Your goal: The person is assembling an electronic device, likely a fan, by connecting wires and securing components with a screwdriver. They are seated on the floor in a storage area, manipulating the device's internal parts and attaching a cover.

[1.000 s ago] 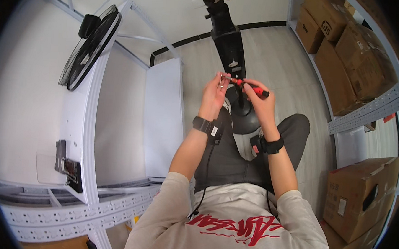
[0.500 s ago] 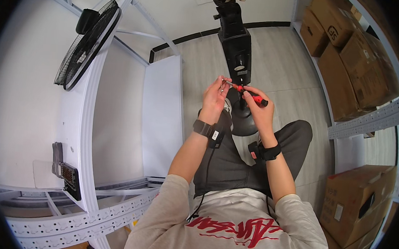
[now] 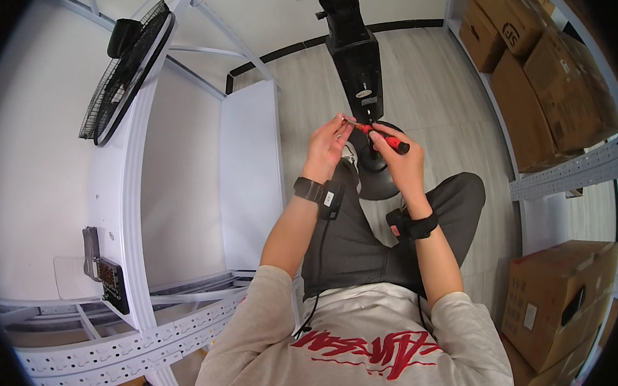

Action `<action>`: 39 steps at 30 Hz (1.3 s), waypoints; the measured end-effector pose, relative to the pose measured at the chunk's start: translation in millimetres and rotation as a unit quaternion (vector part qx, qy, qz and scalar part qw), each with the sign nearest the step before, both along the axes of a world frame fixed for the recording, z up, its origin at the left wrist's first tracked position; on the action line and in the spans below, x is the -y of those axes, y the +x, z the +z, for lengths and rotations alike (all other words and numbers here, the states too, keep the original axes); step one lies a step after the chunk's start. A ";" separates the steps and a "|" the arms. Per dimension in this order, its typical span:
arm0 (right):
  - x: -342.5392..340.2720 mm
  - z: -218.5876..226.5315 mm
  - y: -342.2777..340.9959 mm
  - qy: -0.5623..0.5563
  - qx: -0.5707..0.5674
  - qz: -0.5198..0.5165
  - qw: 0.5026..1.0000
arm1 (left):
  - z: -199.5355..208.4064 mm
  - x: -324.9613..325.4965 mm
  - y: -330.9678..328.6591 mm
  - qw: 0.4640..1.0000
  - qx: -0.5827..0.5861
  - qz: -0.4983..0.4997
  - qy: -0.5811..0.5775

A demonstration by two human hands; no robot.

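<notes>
My right hand (image 3: 404, 162) grips a screwdriver (image 3: 386, 136) with a red and black handle, its shaft pointing left. At the shaft's tip the fingers of my left hand (image 3: 326, 148) are pinched together on something too small to make out. Just beyond both hands stands a black fan stand (image 3: 357, 65), a tall column on a round base (image 3: 379, 187) that sits on the floor between my feet. My hands hide part of its lower pole.
To the left, a white shelf (image 3: 122, 188) bears a round black fan grille (image 3: 123, 82) and a small dark case of bits (image 3: 111, 283). Cardboard boxes (image 3: 523, 110) fill the rack at right, with another box (image 3: 557, 300) lower down near my right elbow.
The view has shifted slightly, so the stand and shelves sit a little higher or further left. Both hands keep nearly the same hold, with the screwdriver tip still at my left fingers.
</notes>
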State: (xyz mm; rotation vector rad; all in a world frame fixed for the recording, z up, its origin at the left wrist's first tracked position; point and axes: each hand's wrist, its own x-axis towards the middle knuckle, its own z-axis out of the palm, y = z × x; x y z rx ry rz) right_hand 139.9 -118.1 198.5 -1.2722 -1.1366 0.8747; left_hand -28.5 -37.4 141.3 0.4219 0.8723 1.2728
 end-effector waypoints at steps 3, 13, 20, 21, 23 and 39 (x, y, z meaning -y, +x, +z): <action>-0.8 -4.1 -6.0 -0.052 -0.056 -0.035 0.996 | -7.5 -2.8 3.4 0.999 0.014 -0.021 0.021; -0.8 0.5 7.9 -0.144 -0.206 0.104 0.962 | -31.5 -7.1 -8.1 1.000 0.011 0.016 0.004; -8.9 -26.8 10.9 -0.119 0.179 0.108 0.971 | -24.3 -6.1 -9.3 1.000 0.016 0.026 0.006; -6.8 -26.8 6.8 -0.121 0.188 0.098 0.970 | -23.4 -5.8 -7.9 0.999 0.018 0.031 0.004; -3.2 -26.2 0.5 -0.117 0.168 0.092 0.975 | -21.3 -6.0 -5.7 0.999 0.036 0.037 0.010; -2.8 -27.8 14.9 -0.038 -0.071 0.061 0.995 | 23.6 -59.9 -17.2 0.997 0.064 -0.032 0.009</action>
